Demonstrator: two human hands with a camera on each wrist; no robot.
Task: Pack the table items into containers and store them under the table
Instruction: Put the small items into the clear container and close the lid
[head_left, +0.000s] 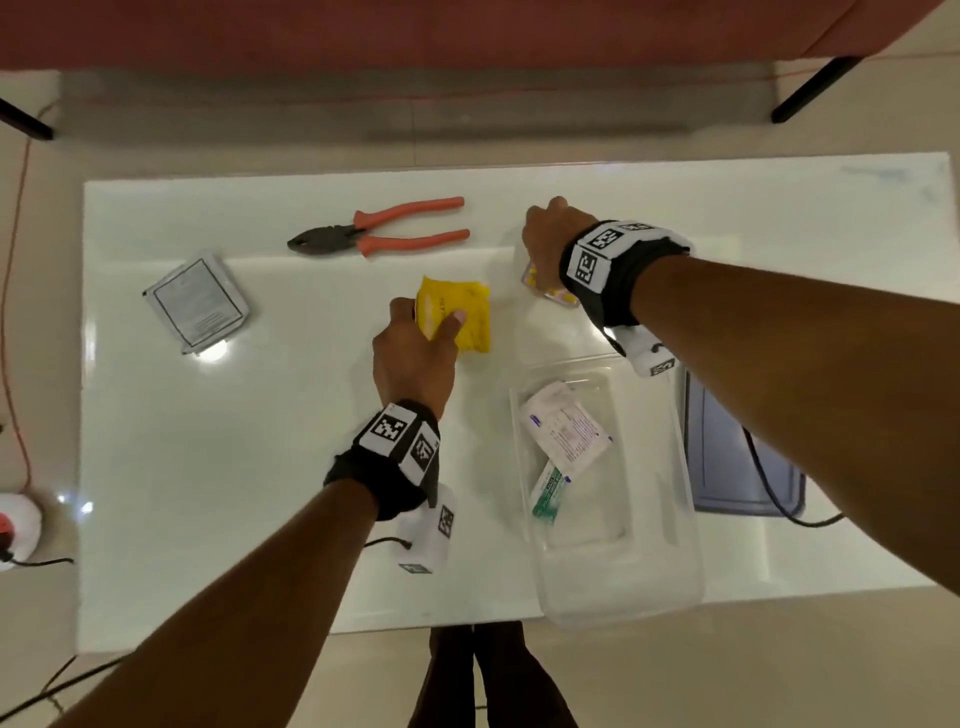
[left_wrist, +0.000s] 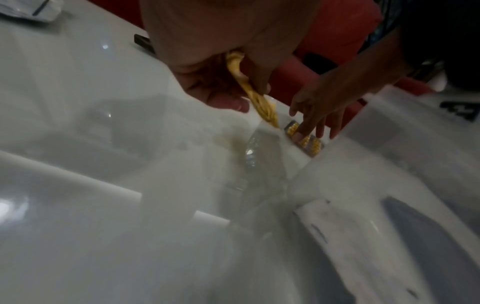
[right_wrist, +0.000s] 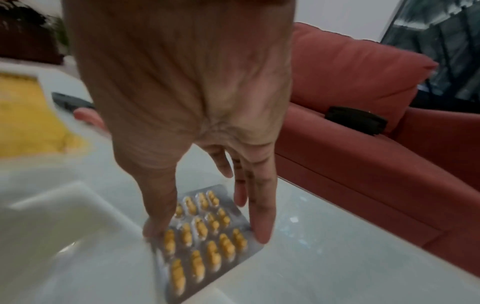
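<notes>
Fingers (head_left: 402, 312) and thumb of my left hand (head_left: 410, 358) pinch the yellow packet (head_left: 470, 317) near the middle of the table (head_left: 208, 467), while my right hand (head_left: 545, 244) nips the blister (right_wrist: 207, 236) lying flat just beyond the tub (head_left: 639, 587), thumb and fingertip on its opposite edges.

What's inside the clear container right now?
Inside the clear container: a white printed packet lying partly over a green-and-white sachet. Whatever the packet overlaps is hidden, and the right forearm covers the container's far right corner.
</notes>
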